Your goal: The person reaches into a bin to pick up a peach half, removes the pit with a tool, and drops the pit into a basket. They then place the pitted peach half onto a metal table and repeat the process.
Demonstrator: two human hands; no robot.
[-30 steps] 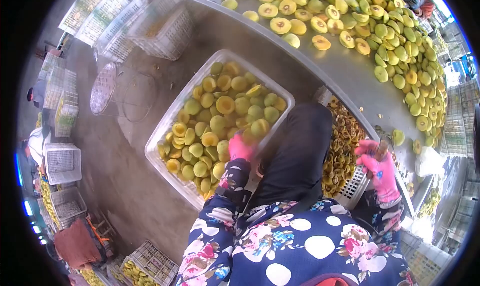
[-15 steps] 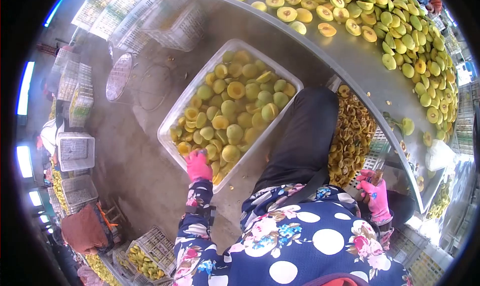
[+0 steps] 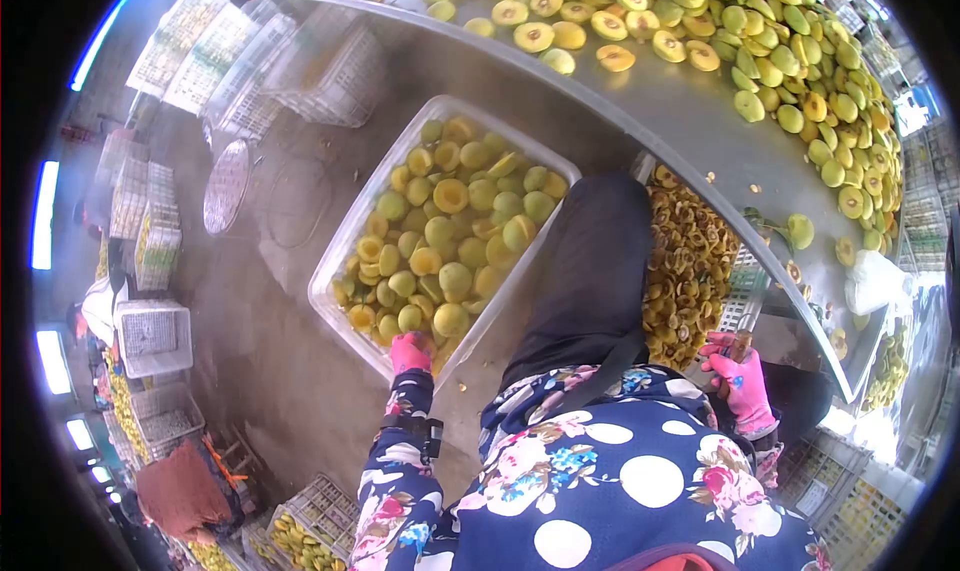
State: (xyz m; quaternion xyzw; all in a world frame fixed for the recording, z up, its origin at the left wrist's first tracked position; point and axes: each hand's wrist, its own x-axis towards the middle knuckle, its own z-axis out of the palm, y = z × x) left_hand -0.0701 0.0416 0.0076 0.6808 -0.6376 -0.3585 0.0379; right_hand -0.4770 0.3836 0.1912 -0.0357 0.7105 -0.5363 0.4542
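Observation:
My left hand, in a pink glove, is at the near corner of a white plastic tub. Its fingers are curled, and whatever is in them is hidden. Halved green-yellow fruits, pits removed from many, fill the tub in cloudy liquid. Low on the right, my pink-gloved right hand is closed round a wooden-handled tool, whose working end is hard to make out. Beside that hand, a crate holds a heap of brown pits and scraps.
A metal table with a raised rim curves across the upper right, piled with halved fruit. White crates stand at the upper left. A round wire basket is on the floor. More crates line the left.
My left hand has drawn back slightly toward the tub's near corner, its fingers more curled. The right hand keeps the tool. The whole view has shifted a little.

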